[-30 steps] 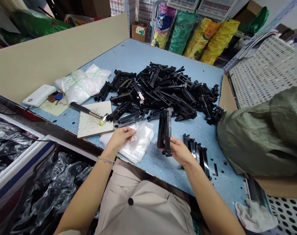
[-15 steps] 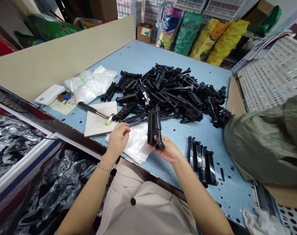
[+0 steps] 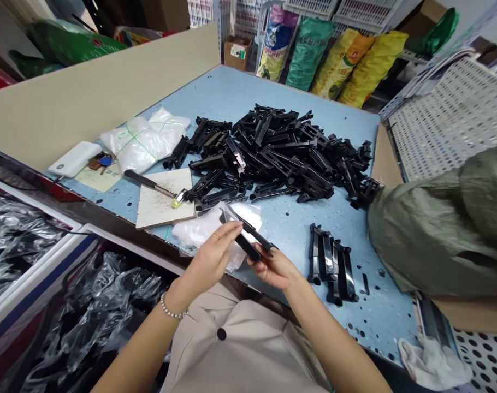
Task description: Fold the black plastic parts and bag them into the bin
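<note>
My right hand [image 3: 273, 268] is closed around the near end of black plastic parts [image 3: 248, 244], long and narrow, held tilted above the table edge. My left hand [image 3: 216, 254] has its fingers pinched at the far end of these parts, where a clear plastic bag [image 3: 227, 212] seems to cover them; the fingers partly hide this spot. Beneath both hands lies a stack of clear plastic bags [image 3: 191, 232]. A large pile of similar black parts [image 3: 281, 153] spreads over the table beyond. To the right, several black parts [image 3: 331, 262] lie side by side.
On the blue table [image 3: 191, 93] are a hammer-like tool [image 3: 150, 183] on a pale board [image 3: 162, 210], a wrapped white bundle [image 3: 144, 139] and a white power bank [image 3: 74, 158]. A green-grey sack [image 3: 441, 224] bulges along the right edge. Crates [image 3: 93, 295] stand below left.
My left hand has moved right from above the bag stack to the black parts. My right hand has tilted the parts from upright to leaning left. The view has shifted slightly.
</note>
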{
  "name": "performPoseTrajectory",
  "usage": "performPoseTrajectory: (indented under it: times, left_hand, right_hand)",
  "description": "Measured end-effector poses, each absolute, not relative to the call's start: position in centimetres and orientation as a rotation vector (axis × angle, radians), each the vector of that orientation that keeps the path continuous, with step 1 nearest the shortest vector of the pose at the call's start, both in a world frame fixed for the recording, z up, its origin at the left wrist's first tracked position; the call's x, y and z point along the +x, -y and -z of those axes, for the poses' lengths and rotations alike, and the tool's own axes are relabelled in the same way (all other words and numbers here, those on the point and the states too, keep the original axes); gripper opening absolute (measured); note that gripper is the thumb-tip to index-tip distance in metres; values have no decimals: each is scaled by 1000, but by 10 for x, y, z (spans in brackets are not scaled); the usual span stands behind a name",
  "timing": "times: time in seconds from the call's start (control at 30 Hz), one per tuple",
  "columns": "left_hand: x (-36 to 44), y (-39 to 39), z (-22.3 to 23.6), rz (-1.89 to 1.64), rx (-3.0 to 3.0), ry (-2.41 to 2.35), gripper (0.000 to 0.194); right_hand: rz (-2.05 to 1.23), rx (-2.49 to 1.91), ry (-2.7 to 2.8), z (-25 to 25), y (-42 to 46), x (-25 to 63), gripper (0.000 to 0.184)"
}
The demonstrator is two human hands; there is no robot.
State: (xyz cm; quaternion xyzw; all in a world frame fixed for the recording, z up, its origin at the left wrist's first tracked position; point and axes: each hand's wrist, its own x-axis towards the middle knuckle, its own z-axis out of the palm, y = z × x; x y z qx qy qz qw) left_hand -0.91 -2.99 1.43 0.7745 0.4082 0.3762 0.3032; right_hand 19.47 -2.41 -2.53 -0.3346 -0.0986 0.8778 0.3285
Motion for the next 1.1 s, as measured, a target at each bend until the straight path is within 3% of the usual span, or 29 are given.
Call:
performPoseTrajectory:
  times: [0.2,0.37,0.53,0.8,0.97,1.1]
  left_hand:
    - [-25,40,-4,-1148,1982,-1386,40]
    - [-33,25,5,-1050,2059,-1583,58]
    - [-14,20,4,-1108,1947,-1531,54]
    - [17,23,-10,-945,1801,-1242,56]
    - [40,17,0,-830,1683,-1135,59]
    - [42,8,12,-896,1593,-1191,57]
  right_hand:
    - [-2233,-757,149,25,38,205,24]
    - [-2295,-786,241,16,60,221,29]
    - [-2337,-737,353,9,85,237,39]
    - [-1624,-992,448,0,81,230,32]
    - [-1811,-478,131,1,78,219,9]
    - [-1865,-40,-187,-6,78,222,16]
